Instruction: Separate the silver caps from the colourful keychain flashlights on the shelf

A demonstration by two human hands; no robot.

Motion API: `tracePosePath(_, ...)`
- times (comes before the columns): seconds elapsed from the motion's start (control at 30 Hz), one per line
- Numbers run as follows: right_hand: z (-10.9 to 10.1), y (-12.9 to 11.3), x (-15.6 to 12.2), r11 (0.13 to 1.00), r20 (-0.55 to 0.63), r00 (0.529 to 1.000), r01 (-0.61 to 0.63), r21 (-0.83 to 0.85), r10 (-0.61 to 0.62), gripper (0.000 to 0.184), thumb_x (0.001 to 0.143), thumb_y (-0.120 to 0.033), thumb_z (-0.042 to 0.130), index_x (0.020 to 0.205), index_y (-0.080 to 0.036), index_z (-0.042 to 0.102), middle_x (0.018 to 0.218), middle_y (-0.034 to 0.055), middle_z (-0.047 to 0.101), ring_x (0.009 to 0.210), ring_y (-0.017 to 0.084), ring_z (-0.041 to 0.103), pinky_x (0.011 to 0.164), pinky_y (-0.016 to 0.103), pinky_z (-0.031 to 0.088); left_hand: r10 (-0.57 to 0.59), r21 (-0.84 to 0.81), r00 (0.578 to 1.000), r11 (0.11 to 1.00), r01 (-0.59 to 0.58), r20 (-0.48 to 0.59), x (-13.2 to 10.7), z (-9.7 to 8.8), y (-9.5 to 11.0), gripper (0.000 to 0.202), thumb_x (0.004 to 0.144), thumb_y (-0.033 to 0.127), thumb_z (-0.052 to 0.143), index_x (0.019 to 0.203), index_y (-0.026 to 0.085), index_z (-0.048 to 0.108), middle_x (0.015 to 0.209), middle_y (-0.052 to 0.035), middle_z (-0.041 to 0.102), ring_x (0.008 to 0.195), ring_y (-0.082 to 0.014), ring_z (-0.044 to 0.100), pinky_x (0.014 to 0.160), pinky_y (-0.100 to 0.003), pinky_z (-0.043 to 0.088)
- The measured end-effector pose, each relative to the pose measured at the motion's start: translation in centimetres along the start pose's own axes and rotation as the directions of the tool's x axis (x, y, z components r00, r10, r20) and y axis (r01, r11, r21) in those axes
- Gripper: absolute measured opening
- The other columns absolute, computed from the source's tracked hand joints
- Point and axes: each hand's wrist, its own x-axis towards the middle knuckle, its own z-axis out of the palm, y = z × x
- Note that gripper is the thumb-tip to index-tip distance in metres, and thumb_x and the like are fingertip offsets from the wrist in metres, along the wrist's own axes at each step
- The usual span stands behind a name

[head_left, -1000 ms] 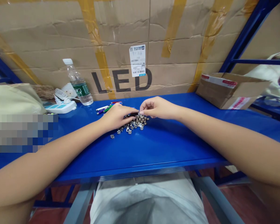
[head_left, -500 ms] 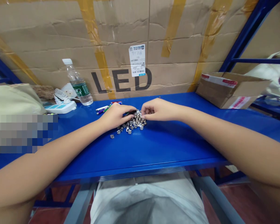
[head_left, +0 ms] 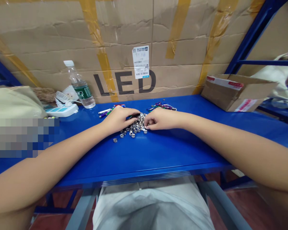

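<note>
A loose pile of small shiny metal pieces (head_left: 134, 127) lies on the blue table (head_left: 144, 153). At the pile's left side rests my left hand (head_left: 120, 118), its thumb and index finger apart and reaching along the pieces. My right hand (head_left: 159, 118) is at the pile's right edge with its fingers curled in and the tips low among the pieces. Whatever those fingertips hold is too small and hidden to make out. Behind my left hand lie several coloured and silver tube-like pieces (head_left: 105, 111). Past my right hand is a heap of shiny coloured thin loops (head_left: 164, 106).
A water bottle (head_left: 83, 91) and a white power strip (head_left: 62, 110) stand at the back left, near a pale bag (head_left: 14, 100). An open cardboard box (head_left: 237, 92) sits at the back right. A large taped carton (head_left: 182, 73) rises behind the table.
My right hand has moved slightly down and toward me at the pile's edge, uncovering the coloured loops behind it. My left hand has stayed in place.
</note>
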Motion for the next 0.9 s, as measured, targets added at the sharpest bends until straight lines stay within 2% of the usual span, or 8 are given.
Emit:
tracePosePath(0.13,-0.3,0.1,0.1,0.999,-0.157,0.987,-0.034,0.013,0.035,0.017,0.079,-0.024,0.059,0.088,-0.017,0.072,0.070,0.0005,0.067,0.062,0.011,0.055,0.060,0.023,0.036,-0.013,-0.008,1.000,1.000,0.013,0.015,0.0,-0.2,0.2,0.028,0.091,0.032,0.050,0.113,0.022,0.065,0.105,-0.0032,0.072,0.089,-0.0185,0.067,0.080,-0.028,0.045)
tracePosePath(0.23,-0.5,0.2,0.1,0.997,-0.329,0.941,-0.069,0.038,0.077,0.019,0.080,-0.029,0.060,0.087,-0.015,0.071,0.066,0.0004,0.063,0.060,0.011,0.053,0.059,0.024,0.035,-0.016,0.009,1.000,1.000,0.015,0.016,0.0,-0.2,0.2,0.027,0.091,0.032,0.050,0.112,0.022,0.065,0.100,-0.0031,0.073,0.084,-0.0185,0.068,0.075,-0.028,0.045)
tracePosePath(0.33,-0.5,0.3,0.2,0.997,-0.420,0.904,-0.068,0.048,0.082,0.019,0.081,-0.031,0.060,0.085,-0.016,0.070,0.065,0.0001,0.062,0.060,0.011,0.052,0.059,0.024,0.034,-0.010,0.018,1.000,1.000,0.010,0.009,0.0,-0.3,0.2,0.027,0.091,0.033,0.051,0.110,0.021,0.065,0.098,-0.0031,0.073,0.081,-0.0182,0.068,0.073,-0.027,0.044)
tracePosePath(0.6,0.1,0.1,0.3,0.993,-0.371,0.928,-0.079,-0.092,0.040,0.013,0.082,-0.025,0.059,0.085,-0.019,0.070,0.077,0.0017,0.067,0.068,0.013,0.055,0.060,0.024,0.032,-0.017,0.027,0.999,1.000,0.016,0.034,0.0,-0.4,0.6,0.024,0.092,0.031,0.050,0.109,0.022,0.065,0.097,-0.0016,0.073,0.082,-0.0174,0.067,0.074,-0.027,0.043)
tracePosePath(0.77,-0.3,-0.2,0.0,0.994,-0.362,0.931,-0.073,-0.083,0.038,0.019,0.085,-0.029,0.057,0.092,-0.018,0.070,0.071,0.0009,0.065,0.063,0.012,0.054,0.059,0.024,0.032,-0.033,0.024,0.999,0.999,0.032,0.026,0.0,-0.3,0.3,0.026,0.091,0.032,0.050,0.111,0.022,0.064,0.098,-0.0014,0.073,0.083,-0.0173,0.067,0.074,-0.027,0.043)
tracePosePath(0.83,-0.7,-0.3,-0.2,0.999,-0.294,0.956,-0.007,-0.047,-0.007,0.021,0.086,-0.032,0.056,0.091,-0.017,0.070,0.070,0.0008,0.065,0.062,0.012,0.054,0.059,0.023,0.033,-0.035,0.016,0.999,0.999,0.034,0.017,0.0,-0.2,0.2,0.026,0.091,0.031,0.051,0.111,0.022,0.064,0.099,-0.0015,0.073,0.084,-0.0171,0.067,0.076,-0.027,0.044)
tracePosePath(0.9,-0.9,-0.3,-0.4,0.998,-0.175,0.982,0.069,-0.009,-0.069,0.021,0.085,-0.034,0.057,0.089,-0.018,0.070,0.071,0.0002,0.066,0.062,0.011,0.054,0.059,0.023,0.034,-0.033,0.004,0.999,0.999,0.033,0.006,-0.1,-0.1,0.1,0.027,0.090,0.030,0.052,0.113,0.021,0.064,0.101,-0.0018,0.073,0.086,-0.0172,0.067,0.078,-0.027,0.045)
